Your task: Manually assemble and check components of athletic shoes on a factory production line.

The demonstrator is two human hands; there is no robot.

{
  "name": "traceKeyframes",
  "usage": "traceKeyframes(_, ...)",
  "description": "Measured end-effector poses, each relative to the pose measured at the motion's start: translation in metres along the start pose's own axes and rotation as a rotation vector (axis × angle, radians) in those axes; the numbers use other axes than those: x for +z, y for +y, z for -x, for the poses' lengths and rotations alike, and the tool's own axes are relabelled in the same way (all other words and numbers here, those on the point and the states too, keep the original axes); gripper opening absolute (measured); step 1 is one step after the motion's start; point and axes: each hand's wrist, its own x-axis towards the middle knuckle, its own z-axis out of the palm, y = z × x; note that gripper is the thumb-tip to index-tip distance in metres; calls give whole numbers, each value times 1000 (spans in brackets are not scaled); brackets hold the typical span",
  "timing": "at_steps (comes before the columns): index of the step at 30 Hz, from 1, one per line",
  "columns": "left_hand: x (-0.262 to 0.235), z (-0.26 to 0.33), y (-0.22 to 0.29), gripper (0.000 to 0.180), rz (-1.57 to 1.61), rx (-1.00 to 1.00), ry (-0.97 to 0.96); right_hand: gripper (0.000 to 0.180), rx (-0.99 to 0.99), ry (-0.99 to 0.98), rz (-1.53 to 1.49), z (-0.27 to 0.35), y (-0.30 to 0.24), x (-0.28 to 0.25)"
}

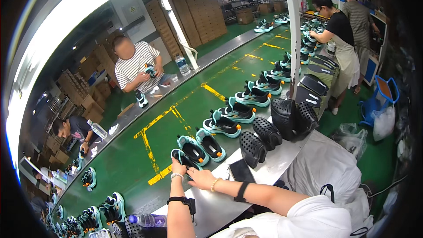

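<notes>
At the near edge of the green belt, my left hand (177, 168) is closed on the side of a black and turquoise sneaker (180, 154). My right hand (201, 179) is at the same shoe's near end, its fingers closed against it and partly hidden. Just beyond, a pair of matching sneakers (194, 149) stands side by side with orange heel patches. More of these shoes, such as a sneaker (221, 124) turned sideways, run in a line to the upper right.
Black perforated clogs (253, 149) and a dark phone (242, 171) lie on the metal ledge to my right. A purple-capped bottle (147, 220) is by my left forearm. A white post (294, 31) rises beyond the clogs. Co-workers handle shoes across the belt and at upper right.
</notes>
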Motion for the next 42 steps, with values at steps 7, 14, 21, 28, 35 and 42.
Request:
traceKeyframes(7,-1,47,35,77,159,-263,291,28,-22,772,-52,93,14,-167)
traceKeyframes(14,-1,22,35,69,-33,-150,169,50,607,706,164,160,133,-214)
traceKeyframes(21,-45,34,75,86,158,-307,24,57,623,658,335,161,140,-198)
traceKeyframes(28,-13,106,110,52,-277,267,455,55,556,729,295,164,140,-196)
traceKeyframes(35,5,106,100,45,-615,341,500,33,136,1103,-302,143,79,-291)
traceKeyframes(42,25,107,111,23,-455,331,415,42,36,491,-160,63,34,-207)
